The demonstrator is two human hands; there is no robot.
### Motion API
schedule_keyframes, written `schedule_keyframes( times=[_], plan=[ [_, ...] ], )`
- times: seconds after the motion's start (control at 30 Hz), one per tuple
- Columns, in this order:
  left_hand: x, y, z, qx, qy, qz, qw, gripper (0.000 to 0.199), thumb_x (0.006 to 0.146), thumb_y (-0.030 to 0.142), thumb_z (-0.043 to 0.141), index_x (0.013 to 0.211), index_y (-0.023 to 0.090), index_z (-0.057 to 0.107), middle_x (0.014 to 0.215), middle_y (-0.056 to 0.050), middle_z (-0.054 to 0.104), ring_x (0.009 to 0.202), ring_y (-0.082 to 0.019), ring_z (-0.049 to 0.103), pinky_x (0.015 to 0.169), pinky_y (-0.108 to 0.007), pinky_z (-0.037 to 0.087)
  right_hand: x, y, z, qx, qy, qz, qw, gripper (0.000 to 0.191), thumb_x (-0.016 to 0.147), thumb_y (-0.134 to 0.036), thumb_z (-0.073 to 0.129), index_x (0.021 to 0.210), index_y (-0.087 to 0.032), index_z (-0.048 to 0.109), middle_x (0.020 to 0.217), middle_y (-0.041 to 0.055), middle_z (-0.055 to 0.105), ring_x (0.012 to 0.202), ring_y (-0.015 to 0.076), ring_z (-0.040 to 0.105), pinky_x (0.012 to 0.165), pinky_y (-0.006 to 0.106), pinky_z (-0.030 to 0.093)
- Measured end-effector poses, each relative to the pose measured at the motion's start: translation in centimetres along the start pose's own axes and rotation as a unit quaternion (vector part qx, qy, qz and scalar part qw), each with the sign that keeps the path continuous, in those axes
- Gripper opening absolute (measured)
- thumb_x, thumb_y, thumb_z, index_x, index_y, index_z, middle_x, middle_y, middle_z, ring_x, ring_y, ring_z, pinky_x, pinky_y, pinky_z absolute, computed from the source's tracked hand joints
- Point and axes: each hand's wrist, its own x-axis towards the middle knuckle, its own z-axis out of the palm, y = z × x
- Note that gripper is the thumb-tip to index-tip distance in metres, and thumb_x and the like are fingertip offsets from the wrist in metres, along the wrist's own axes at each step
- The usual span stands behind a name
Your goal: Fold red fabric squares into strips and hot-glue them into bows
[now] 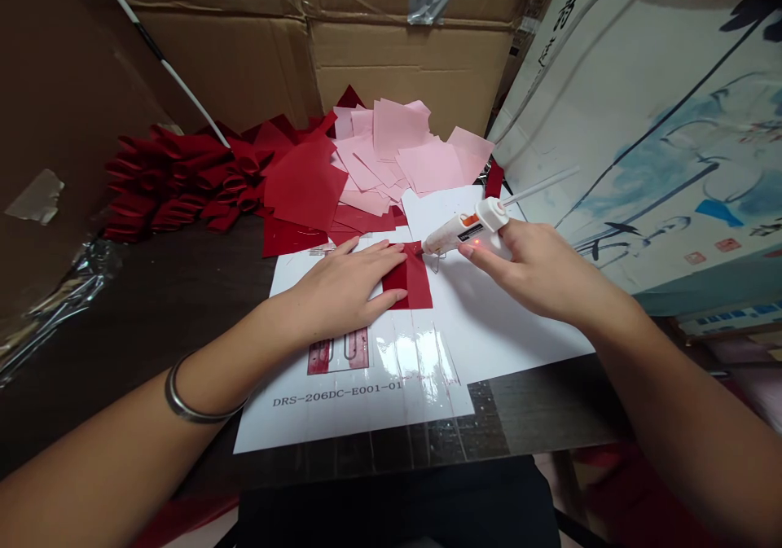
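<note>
My left hand [348,287] lies flat, fingers apart, over the left part of a folded red piece [420,283] on the white paper [372,405]. The fingertips rest on the red piece and hold nothing. My right hand [538,267] is closed round a white glue gun [473,230], which has a clear glue stick [543,183] in its back and a small red light lit. The nozzle points left and is at the upper edge of the red piece; whether it touches is hard to tell.
Behind the hands lie pink squares [397,153], red squares [305,186] and a heap of folded red pieces [177,177]. Cardboard boxes [403,67] stand at the back, a painted panel [660,124] at the right. A white cable [183,96] hangs at the left.
</note>
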Motion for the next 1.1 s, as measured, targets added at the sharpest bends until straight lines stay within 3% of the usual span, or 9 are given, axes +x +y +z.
schedule_keyframes(
  times=[0.2, 0.33, 0.47, 0.6, 0.83, 1.1],
  plan=[
    [0.0, -0.1, 0.1, -0.004, 0.007, 0.009, 1.0, 0.053, 0.097, 0.045, 0.04, 0.143, 0.018, 0.042, 0.149, -0.009, 0.044, 0.138, -0.024, 0.039, 0.118, -0.048, 0.021, -0.2, 0.3, -0.3, 0.011, -0.008, 0.006, 1.0, 0.047, 0.086, -0.065, 0.045, 0.068, -0.022, 0.051, 0.059, 0.0026, 0.049, 0.05, 0.0169, 0.043, 0.046, 0.03, 0.028],
    [0.0, 0.1, -0.1, -0.005, 0.002, 0.004, 1.0, 0.052, 0.097, 0.045, 0.04, 0.143, 0.02, 0.041, 0.15, -0.009, 0.043, 0.139, -0.024, 0.038, 0.118, -0.048, 0.021, -0.2, 0.5, -1.1, 0.068, -0.01, -0.052, 0.996, 0.041, 0.088, -0.059, 0.047, 0.078, -0.022, 0.061, 0.063, 0.003, 0.055, 0.059, 0.0196, 0.051, 0.053, 0.031, 0.032],
    [0.0, 0.1, -0.1, -0.002, -0.001, 0.005, 1.0, 0.052, 0.097, 0.044, 0.041, 0.143, 0.02, 0.042, 0.15, -0.008, 0.043, 0.139, -0.025, 0.038, 0.117, -0.047, 0.022, -0.3, 1.0, -2.4, 0.101, -0.072, -0.077, 0.989, 0.039, 0.087, -0.059, 0.05, 0.082, -0.023, 0.065, 0.064, 0.0017, 0.055, 0.06, 0.018, 0.05, 0.054, 0.03, 0.033],
    [0.0, -0.1, 0.0, 0.006, 0.003, 0.01, 1.0, 0.053, 0.097, 0.045, 0.039, 0.144, 0.019, 0.041, 0.151, -0.007, 0.041, 0.14, -0.024, 0.038, 0.119, -0.046, 0.02, -0.3, 1.6, -3.0, 0.09, -0.144, -0.068, 0.983, 0.044, 0.085, -0.063, 0.051, 0.077, -0.021, 0.061, 0.064, 0.0009, 0.052, 0.056, 0.0155, 0.044, 0.051, 0.03, 0.031],
    [0.0, -0.2, 0.1, 0.0, -0.001, 0.004, 1.0, 0.055, 0.098, 0.047, 0.037, 0.145, 0.019, 0.039, 0.151, -0.007, 0.04, 0.141, -0.023, 0.036, 0.119, -0.045, 0.018, -0.3, 1.5, -2.9, 0.061, -0.151, -0.062, 0.985, 0.051, 0.083, -0.067, 0.049, 0.062, -0.02, 0.048, 0.063, 0.0007, 0.049, 0.056, 0.0141, 0.042, 0.052, 0.03, 0.031],
    [0.0, 0.1, -0.1, 0.0, -0.007, -0.006, 1.0, 0.055, 0.097, 0.046, 0.039, 0.144, 0.018, 0.04, 0.151, -0.006, 0.04, 0.142, -0.025, 0.034, 0.119, -0.044, 0.019, -0.2, 1.6, -2.5, 0.031, -0.145, -0.052, 0.988, 0.055, 0.082, -0.071, 0.046, 0.06, -0.021, 0.042, 0.064, -0.0001, 0.046, 0.055, 0.013, 0.041, 0.051, 0.03, 0.031]
  ],
)
